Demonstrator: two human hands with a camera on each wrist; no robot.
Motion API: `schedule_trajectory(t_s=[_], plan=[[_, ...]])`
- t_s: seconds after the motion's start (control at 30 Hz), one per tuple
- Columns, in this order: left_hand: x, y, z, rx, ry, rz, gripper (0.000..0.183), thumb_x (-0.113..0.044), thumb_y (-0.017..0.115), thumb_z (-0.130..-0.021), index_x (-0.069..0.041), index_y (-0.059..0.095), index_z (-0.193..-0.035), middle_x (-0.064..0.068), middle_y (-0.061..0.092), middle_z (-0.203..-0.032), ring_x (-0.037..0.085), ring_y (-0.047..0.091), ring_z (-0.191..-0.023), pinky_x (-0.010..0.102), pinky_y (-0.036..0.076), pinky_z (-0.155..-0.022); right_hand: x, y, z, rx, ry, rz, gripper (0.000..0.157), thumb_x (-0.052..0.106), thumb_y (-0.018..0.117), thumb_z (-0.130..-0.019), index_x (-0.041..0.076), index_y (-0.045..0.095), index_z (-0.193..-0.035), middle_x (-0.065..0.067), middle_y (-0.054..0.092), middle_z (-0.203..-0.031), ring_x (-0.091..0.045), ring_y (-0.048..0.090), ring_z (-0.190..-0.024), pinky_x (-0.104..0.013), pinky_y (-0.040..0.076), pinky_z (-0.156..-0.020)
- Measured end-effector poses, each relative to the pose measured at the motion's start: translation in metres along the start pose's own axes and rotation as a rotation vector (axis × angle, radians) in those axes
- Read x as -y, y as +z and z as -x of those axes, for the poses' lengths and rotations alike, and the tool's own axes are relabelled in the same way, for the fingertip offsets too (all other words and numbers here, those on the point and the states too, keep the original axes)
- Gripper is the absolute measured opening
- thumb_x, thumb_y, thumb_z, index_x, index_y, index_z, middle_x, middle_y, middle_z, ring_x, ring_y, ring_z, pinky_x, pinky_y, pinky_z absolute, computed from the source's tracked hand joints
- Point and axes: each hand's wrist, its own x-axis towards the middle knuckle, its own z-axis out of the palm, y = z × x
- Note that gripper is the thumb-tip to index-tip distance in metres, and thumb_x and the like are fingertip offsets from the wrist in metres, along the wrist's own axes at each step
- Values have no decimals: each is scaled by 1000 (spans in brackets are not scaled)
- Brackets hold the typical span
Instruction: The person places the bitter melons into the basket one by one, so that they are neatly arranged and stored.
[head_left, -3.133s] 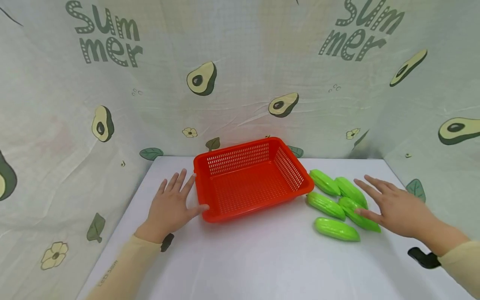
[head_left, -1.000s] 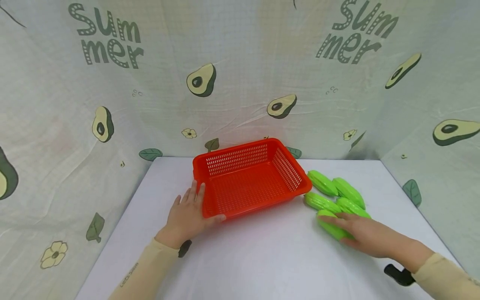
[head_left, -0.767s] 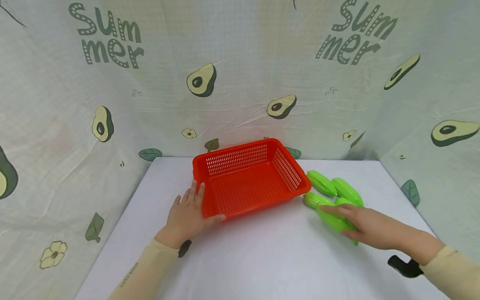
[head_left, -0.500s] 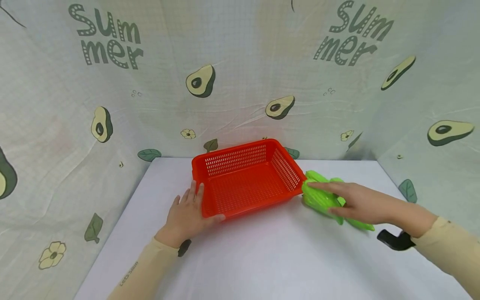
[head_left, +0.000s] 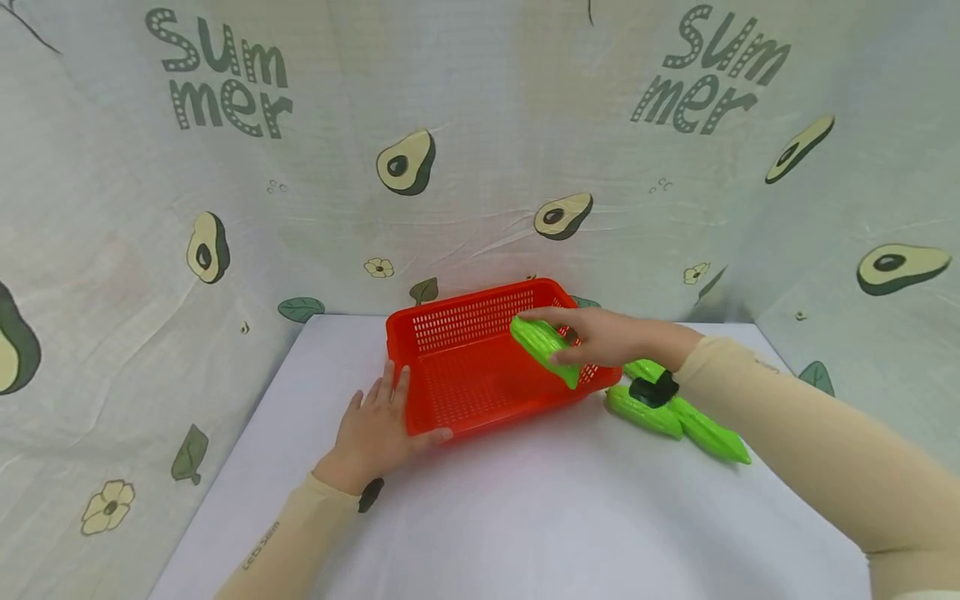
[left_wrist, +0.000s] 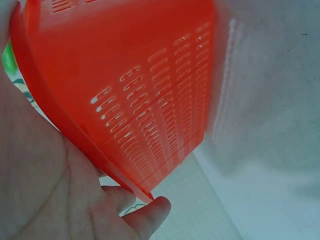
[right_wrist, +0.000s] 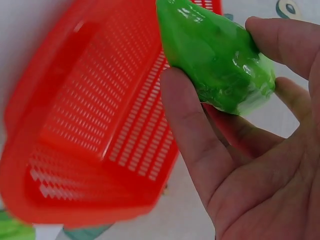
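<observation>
My right hand (head_left: 611, 333) holds a bright green ridged bitter melon (head_left: 538, 340) over the right half of the red slotted plastic basket (head_left: 517, 414). Up close in the right wrist view, thumb and fingers pinch the glossy bitter melon (right_wrist: 215, 55), its narrow end pointing away from the palm. My left hand (head_left: 375, 437) rests against the basket's left rim, fingers straight and spread. The left wrist view shows the palm along the rim of the basket (left_wrist: 100, 55). No bitter melon lies on the visible part of the basket floor.
More bitter melons (head_left: 643, 413) lie on the white table (head_left: 525, 517) right of the basket, partly covered by my right wrist and sleeve. A pale cloth (head_left: 480, 125) printed with avocados hangs behind the table and at both sides.
My right hand has picked up the nearest bitter melon and carried it left and away from me, over the basket. Earlier, my left hand moved onto the basket's rim; lately it stays still.
</observation>
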Motion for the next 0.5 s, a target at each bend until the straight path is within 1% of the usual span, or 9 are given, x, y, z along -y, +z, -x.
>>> schedule_trajectory(t_s=[0.03,0.07,0.2,0.3,0.37,0.5], plan=[[0,0,0,1,-2,-1,123,-83,54,-77,1,16,-158,25,13,-162,49,32,-139,68,28,-108,2,2,-10,9,6,-24,72,22,69,-96,34,31,-157,-2,53,-136,-27,59,-110,-36,55,-80],[0,1,0,3,-4,-2,122,-83,55,-77,0,16,-158,25,12,-162,49,31,-139,68,28,-108,3,4,-20,17,18,-48,72,21,69,-96,34,32,-156,-3,48,-138,-27,58,-109,-37,56,-80],[0,1,-1,6,-7,-3,122,-81,57,-77,0,16,-158,25,13,-162,49,31,-139,68,28,-107,8,14,-59,55,91,-124,72,19,71,-94,36,35,-155,-7,49,-126,-27,56,-108,-40,58,-78],[1,2,-2,9,-9,-5,121,-81,58,-77,0,16,-158,24,13,-163,48,30,-140,68,28,-107,11,23,-87,74,118,-124,72,20,72,-94,35,36,-154,-7,49,-124,-26,53,-110,-37,58,-78],[2,2,-2,3,-6,-9,121,-81,57,-77,0,17,-158,24,14,-162,48,30,-140,68,29,-107,12,30,-105,92,122,-133,70,20,72,-94,33,37,-154,-7,49,-125,-26,52,-112,-35,58,-78],[2,3,-4,3,-2,-14,122,-83,55,-77,-1,17,-158,23,14,-163,46,27,-142,67,27,-109,12,46,-133,131,133,-150,68,21,71,-95,28,38,-154,-9,49,-126,-26,51,-113,-32,58,-79]])
